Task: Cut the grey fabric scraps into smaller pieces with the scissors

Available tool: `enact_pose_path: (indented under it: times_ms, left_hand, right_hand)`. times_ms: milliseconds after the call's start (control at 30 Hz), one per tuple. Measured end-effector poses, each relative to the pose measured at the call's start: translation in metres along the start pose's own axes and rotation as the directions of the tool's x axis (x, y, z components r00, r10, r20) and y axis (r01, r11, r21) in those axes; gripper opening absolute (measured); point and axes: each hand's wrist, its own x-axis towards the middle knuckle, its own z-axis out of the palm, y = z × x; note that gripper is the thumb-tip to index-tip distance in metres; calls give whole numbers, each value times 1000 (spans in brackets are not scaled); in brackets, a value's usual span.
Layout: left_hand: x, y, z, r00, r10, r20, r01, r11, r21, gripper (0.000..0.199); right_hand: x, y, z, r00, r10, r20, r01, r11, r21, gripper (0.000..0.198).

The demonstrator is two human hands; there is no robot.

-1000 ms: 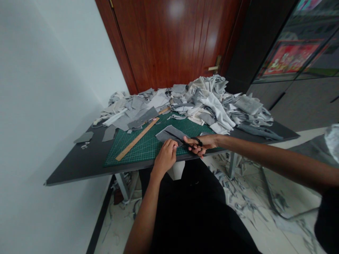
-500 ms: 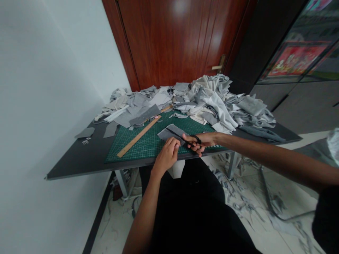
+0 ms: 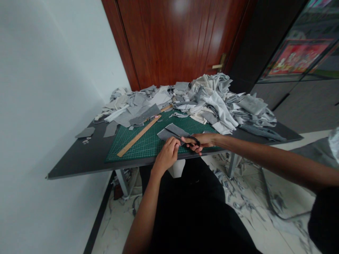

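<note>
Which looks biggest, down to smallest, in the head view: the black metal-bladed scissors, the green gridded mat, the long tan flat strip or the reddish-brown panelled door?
Largest to smallest:
1. Reddish-brown panelled door
2. Green gridded mat
3. Long tan flat strip
4. Black metal-bladed scissors, partly covered by the right hand

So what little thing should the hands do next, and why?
I'd probably slide the left hand back a bit from the scissors. The right hand has them lying across the grey fabric, and the left hand holds that fabric's near edge, very close to the blades.
</note>
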Motion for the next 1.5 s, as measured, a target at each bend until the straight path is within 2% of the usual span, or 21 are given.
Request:
enact_pose_path:
  times_ms: [200,600,1033,1500]
  left_hand:
    - [0,-1,0,1000,-5,8,5,1000,6,25]
    - [0,2,-1,1000,2,0,-2,1000,-7,24]
    - [0,3,-2,1000,-8,17,8,1000,-26,23]
    - [-2,1,-1,1000,15,4,-15,999,-45,22]
  right_hand:
    - [0,3,-5,999,-25,26,26,999,-21,73]
    - [-1,0,-4,1000,-15,-23,13,998,-56,73]
    - [4,0,-11,999,20,35,-20,1000,-4,76]
    - [11,4,-10,998,-51,29,52,998,-24,76]
